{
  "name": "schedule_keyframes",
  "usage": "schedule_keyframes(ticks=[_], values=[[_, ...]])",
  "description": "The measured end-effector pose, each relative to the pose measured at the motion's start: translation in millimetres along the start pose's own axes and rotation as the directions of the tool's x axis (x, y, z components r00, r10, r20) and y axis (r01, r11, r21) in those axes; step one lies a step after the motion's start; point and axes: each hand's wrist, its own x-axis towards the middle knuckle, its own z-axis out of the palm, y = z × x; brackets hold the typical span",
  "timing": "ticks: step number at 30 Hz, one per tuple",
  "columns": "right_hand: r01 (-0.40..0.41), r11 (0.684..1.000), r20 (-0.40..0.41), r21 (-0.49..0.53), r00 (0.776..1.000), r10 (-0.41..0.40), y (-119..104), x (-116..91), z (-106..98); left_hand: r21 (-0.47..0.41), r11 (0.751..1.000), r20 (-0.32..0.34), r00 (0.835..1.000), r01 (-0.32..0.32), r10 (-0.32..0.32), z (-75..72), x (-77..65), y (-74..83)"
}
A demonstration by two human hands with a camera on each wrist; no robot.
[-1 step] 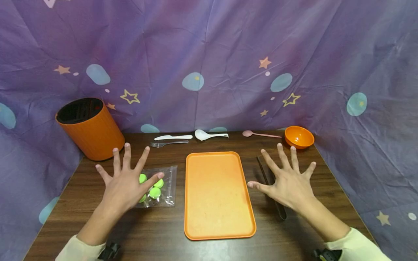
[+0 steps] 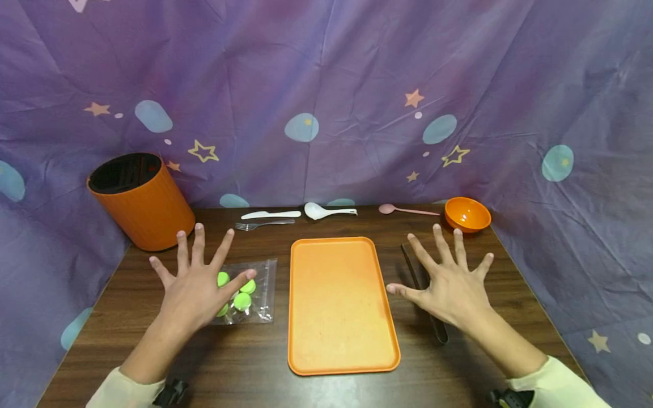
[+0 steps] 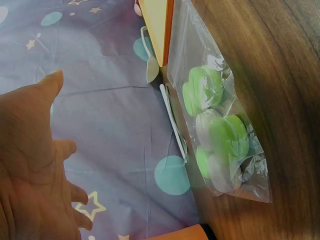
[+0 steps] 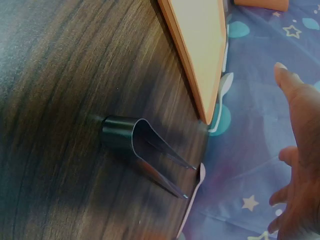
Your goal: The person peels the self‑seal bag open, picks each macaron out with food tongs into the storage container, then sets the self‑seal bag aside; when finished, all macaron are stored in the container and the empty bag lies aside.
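Note:
My left hand [image 2: 194,294] is held over the left of the table, fingers spread, holding nothing. Under its thumb side in the head view lies a clear zip bag [image 2: 266,289], partly hidden by the hand. Inside it are several green and white macarons [image 3: 230,135], plainest in the left wrist view. On the other side, my right hand [image 2: 454,292] has its fingers spread too and grips nothing. Dark metal tongs [image 4: 120,135] lie on the table below it, their middle covered by the hand in the head view. Between the hands is an orange tray [image 2: 342,306].
A big orange knife block [image 2: 145,207] stands at the back left. Along the back edge lie a white knife [image 2: 270,215], a clear fork [image 2: 265,224], a white ladle [image 2: 316,211] and a pink spoon [image 2: 388,209]. An orange bowl [image 2: 466,215] sits at the back right, before a purple curtain [image 2: 357,85].

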Motion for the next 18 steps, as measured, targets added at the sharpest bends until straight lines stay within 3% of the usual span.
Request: schedule_keyframes(ticks=[11,18], values=[[0.015,1.000,0.002,-0.006,1.000,-0.015,-1.8,1.6,-0.2,0.048,0.998,0.016,1.000,-0.027,0.026,-2.2,1.1,-1.8],[0.043,0.999,0.022,-0.027,0.999,-0.043,-9.2,7.0,0.2,0.018,0.998,0.059,0.996,-0.066,0.065,4.3,0.6,-6.7]])
